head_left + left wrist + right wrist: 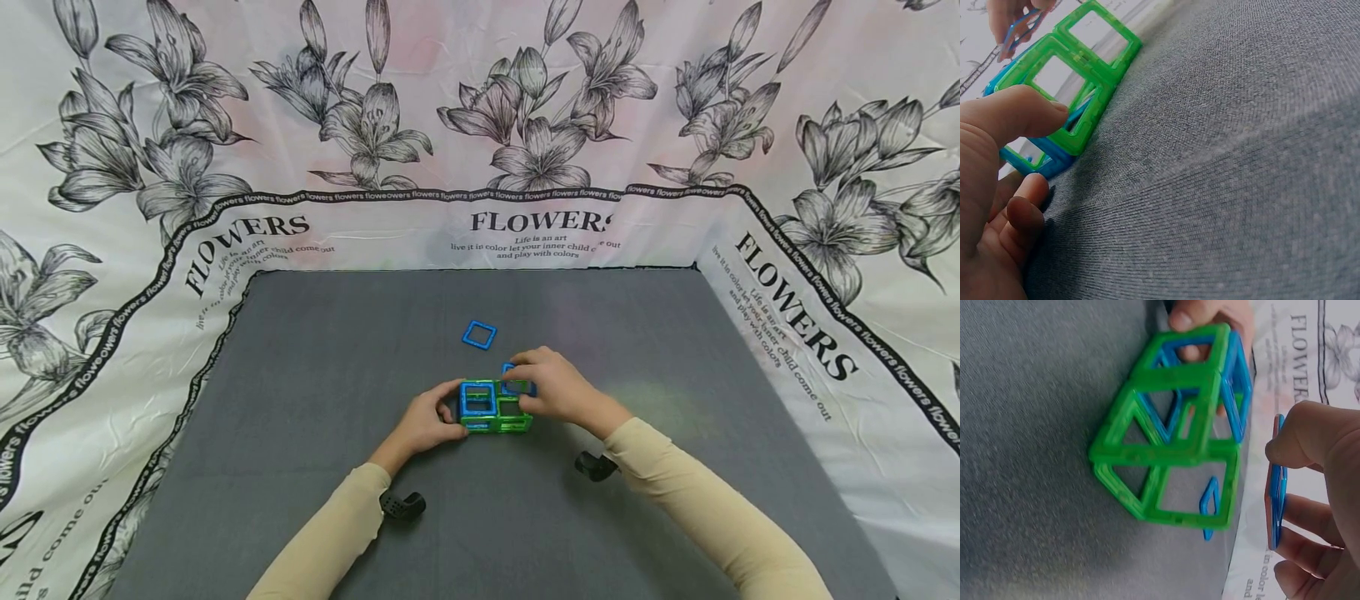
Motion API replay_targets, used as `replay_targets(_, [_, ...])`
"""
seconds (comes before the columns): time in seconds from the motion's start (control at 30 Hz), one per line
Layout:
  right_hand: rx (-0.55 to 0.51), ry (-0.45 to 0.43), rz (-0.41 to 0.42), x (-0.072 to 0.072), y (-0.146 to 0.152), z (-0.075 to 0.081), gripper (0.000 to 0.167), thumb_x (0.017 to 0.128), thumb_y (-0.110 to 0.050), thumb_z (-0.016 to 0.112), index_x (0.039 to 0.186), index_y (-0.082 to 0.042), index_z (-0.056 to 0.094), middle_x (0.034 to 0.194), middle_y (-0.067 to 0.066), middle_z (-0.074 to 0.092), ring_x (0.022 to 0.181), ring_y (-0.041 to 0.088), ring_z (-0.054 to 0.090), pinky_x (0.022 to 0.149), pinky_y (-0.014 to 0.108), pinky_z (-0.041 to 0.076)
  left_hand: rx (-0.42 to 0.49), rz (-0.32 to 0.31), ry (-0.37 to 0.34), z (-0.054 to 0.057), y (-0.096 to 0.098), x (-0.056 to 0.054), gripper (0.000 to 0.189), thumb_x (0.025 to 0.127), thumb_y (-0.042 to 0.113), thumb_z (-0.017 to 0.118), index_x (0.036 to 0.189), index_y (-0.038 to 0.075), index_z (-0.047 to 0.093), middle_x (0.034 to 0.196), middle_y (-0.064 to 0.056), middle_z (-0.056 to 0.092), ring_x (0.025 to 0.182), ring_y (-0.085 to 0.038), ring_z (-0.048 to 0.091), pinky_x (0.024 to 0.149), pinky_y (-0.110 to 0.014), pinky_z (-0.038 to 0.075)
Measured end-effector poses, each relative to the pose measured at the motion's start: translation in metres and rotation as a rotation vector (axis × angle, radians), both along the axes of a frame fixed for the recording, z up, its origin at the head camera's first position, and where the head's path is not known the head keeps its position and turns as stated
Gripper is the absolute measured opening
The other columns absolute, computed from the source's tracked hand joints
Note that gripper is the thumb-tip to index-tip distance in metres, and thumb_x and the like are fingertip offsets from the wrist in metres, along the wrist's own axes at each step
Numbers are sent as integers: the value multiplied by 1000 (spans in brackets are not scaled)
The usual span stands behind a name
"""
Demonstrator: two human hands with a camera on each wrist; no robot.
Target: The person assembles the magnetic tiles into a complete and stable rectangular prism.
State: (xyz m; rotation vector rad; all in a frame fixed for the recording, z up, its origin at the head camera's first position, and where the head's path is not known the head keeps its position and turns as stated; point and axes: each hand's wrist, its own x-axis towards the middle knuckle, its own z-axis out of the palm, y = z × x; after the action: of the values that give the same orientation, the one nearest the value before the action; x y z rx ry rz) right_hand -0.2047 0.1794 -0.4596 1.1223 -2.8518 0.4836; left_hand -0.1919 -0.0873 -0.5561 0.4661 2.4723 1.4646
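Square magnetic tiles in green and blue are joined into a boxy structure (514,425) on the grey surface. Its left part has a blue square on top; green frames form the right part, open above in the right wrist view (1204,520). My left hand (426,423) grips the left end, thumb on the near green side (1075,140) and fingers around the end. Over the right part, my right hand (553,385) pinches a blue magnetic tile (1277,487) between thumb and fingers, edge-on in the right wrist view, with a reddish edge beside the blue. It stands apart from the structure there.
A loose blue square tile (479,334) lies flat behind the structure. Grey cloth (360,333) covers the work surface, and a white floral-printed cloth (405,233) rises along its back and sides. A dark wrist device (402,505) sits beneath each forearm.
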Motion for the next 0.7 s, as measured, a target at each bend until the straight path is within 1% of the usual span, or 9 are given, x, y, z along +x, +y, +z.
replay_targets(0.1, [16,-6,29,4,-2,0,35,83,-11,71,118,-13,77,129,17,68,111,34,62,90,51,53,-8,-3,-1,0,0,0,84,75,14,84,151,11,49,74,-3,62,63,-8,52,62,-23,44])
replay_targets(0.3, [40,-10,55,9,-4,-5,37,82,-11,70,118,-15,77,128,16,67,108,33,60,88,50,52,-4,-7,4,-1,0,0,84,75,14,83,151,11,49,75,-2,62,63,-7,52,61,-24,44])
replay_targets(0.47, [44,-10,58,11,-6,-9,37,81,-10,70,117,-15,77,127,16,68,108,32,60,87,50,51,6,-5,-3,-1,-1,0,84,74,13,84,150,11,50,74,-3,62,62,-7,52,61,-24,44])
replay_targets(0.7, [43,-24,54,10,-7,-11,37,81,-10,70,117,-14,77,128,16,68,109,33,60,89,52,51,-8,5,-6,0,0,0,83,74,13,84,151,12,50,74,-1,62,63,-8,53,62,-23,44])
